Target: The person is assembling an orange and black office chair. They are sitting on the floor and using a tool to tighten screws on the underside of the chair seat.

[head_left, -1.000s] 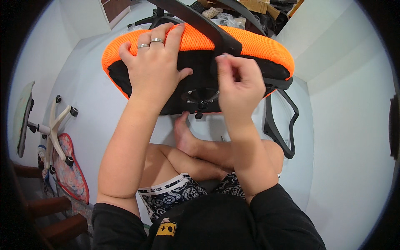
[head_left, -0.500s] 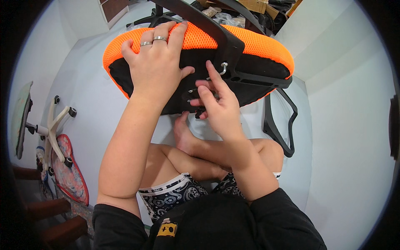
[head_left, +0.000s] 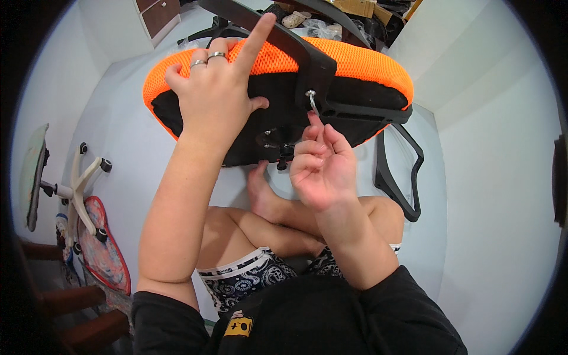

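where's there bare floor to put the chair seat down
Free: pale floor right of the black armrest, toward the wall, and floor between the orange seat and the white chair base on the left. Crowded: under the seat, where legs and both hands, left hand and right hand, sit; clutter at the top.

bright even light, sharp, fisheye-curved edges

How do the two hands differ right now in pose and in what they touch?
The left hand lies palm-down on the orange seat cushion, index finger on the black armrest bar; the right hand is palm-up below it. The left wears rings; the right's fingertips pinch a small metal key. Both work on the seat's underside.
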`<state>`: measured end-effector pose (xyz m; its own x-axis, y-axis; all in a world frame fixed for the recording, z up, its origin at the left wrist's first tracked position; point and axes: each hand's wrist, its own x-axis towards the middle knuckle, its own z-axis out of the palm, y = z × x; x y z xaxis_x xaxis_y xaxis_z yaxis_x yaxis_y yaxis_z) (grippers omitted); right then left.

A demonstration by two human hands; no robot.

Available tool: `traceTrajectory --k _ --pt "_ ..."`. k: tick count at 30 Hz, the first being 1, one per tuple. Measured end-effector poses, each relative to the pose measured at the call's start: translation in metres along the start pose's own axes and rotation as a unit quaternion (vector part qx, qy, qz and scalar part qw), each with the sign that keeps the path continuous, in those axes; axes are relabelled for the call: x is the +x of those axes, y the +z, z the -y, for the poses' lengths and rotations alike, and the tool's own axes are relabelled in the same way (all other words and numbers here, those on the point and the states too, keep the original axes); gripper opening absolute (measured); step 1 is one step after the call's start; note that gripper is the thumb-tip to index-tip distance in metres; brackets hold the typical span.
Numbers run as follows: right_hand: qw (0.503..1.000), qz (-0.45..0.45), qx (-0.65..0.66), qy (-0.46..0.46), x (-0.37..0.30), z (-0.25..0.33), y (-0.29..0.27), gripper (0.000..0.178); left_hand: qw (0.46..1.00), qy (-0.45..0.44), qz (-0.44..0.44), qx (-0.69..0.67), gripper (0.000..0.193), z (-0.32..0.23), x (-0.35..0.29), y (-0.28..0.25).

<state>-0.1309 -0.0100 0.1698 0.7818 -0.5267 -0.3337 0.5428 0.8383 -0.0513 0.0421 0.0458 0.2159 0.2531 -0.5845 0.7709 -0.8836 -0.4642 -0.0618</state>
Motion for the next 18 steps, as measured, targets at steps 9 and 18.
traceTrajectory --k 9,18 --pt "0.952 -0.036 -0.174 -0.249 0.009 -0.007 0.012 0.027 0.999 0.002 0.038 0.023 0.12 -0.004 0.003 -0.008" --pt "0.671 0.072 -0.653 -0.343 0.009 -0.018 0.02 0.037 1.0 0.012 0.018 0.021 0.114 -0.004 0.002 -0.005"
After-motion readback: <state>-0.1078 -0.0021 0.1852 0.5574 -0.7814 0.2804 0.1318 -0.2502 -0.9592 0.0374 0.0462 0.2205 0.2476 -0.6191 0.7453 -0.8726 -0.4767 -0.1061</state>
